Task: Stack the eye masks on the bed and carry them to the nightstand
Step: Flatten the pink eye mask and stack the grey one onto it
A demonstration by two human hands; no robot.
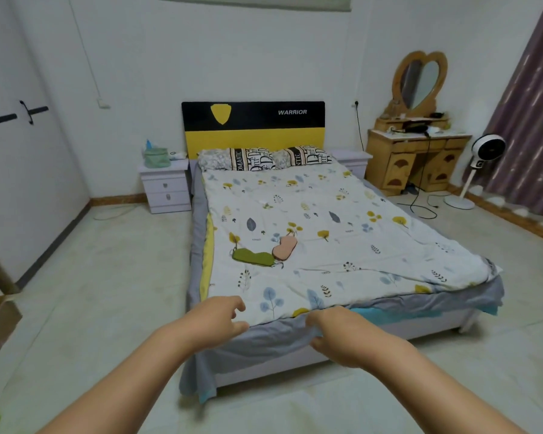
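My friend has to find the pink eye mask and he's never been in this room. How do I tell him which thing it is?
Find the bed with the black and yellow headboard, then look at the leaf-print quilt, left of its middle. Two small masks lie there touching; the pink eye mask is the right-hand one, peanut-shaped, next to the green eye mask.
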